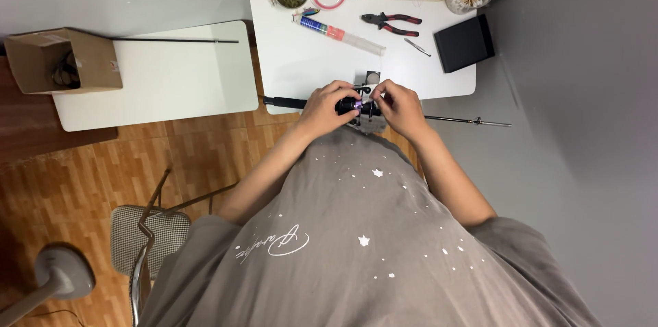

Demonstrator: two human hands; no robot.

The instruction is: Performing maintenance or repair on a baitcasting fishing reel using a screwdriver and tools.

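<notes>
A white surface (301, 70) is carrying red-handled pliers (392, 22), a black box (465, 42) and a long clear tube (341, 33). At its near edge, both hands are closing around a fishing reel (360, 109) mounted on a thin rod (456, 120): the left hand (325, 109) is wrapping its grip over the dark body, while the right hand (401, 107) is pinching it with its fingertips.

Fishing rod (452, 119) with reel (358, 107): across near edge of small table (301, 70), between left hand (321, 109) and right hand (399, 107). Pliers (392, 22), tube (340, 34), box (464, 42): on table behind. Cardboard box (62, 59): on second table (157, 77), left. Chair (147, 234): below, near left.
</notes>
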